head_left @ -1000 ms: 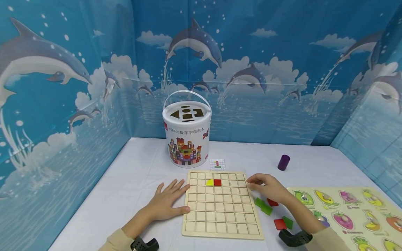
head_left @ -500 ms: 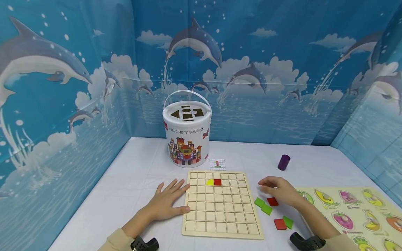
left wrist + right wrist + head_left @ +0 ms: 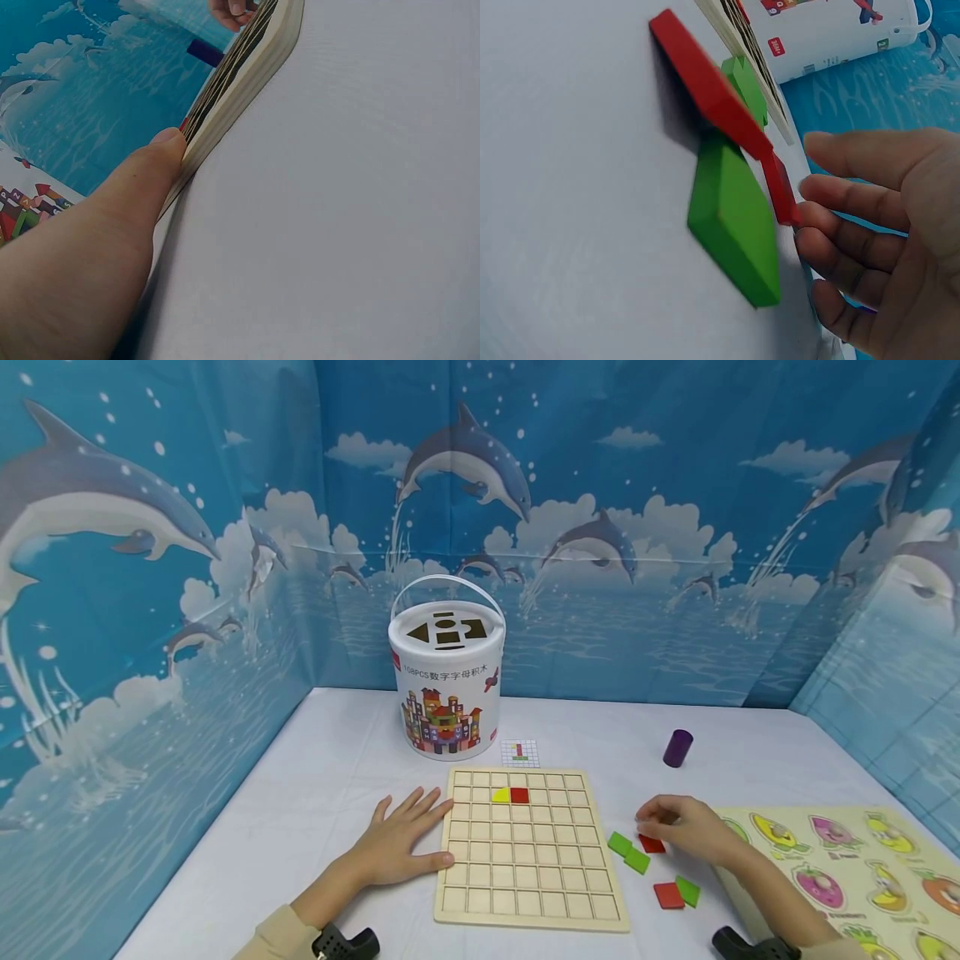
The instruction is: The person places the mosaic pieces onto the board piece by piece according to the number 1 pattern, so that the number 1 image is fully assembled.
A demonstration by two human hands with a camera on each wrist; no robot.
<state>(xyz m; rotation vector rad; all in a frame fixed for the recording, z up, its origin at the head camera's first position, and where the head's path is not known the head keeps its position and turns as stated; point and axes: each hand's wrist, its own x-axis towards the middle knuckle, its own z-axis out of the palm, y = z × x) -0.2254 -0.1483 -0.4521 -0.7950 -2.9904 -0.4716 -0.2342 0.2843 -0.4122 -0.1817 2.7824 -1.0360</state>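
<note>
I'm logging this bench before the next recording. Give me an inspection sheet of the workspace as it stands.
Surface: white table, bare patches clean.
Job's things: wooden grid board with a yellow piece and a red tile seated; red tile at the fingertips; two green tiles; red and green pair.
Clutter: block bucket, pattern card, purple cylinder, fruit puzzle.
Grippers: left hand flat against the board's left edge; right hand touches the red tile, fingers loosely bent.
Cables: nothing seen.
Surroundings: dolphin backdrop.
</note>
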